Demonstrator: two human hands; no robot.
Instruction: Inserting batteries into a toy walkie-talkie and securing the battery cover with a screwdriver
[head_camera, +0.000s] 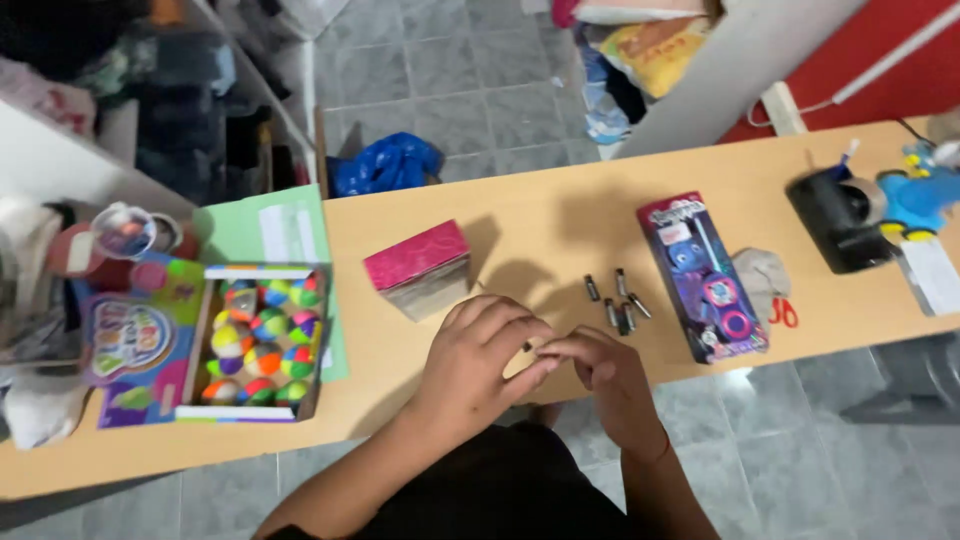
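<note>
Both my hands meet over the near edge of the wooden table. My left hand and my right hand touch at the fingertips, pinching a small dark object that is mostly hidden between them. Several small dark batteries lie loose on the table just beyond my right hand. A pink and silver box stands beyond my left hand. A purple toy blister pack lies to the right of the batteries.
An open box of multicoloured balls sits at the left on colourful packaging. Red-handled scissors, a grey cloth, a black tape dispenser and a blue toy lie at the right. A blue bag lies on the tiled floor.
</note>
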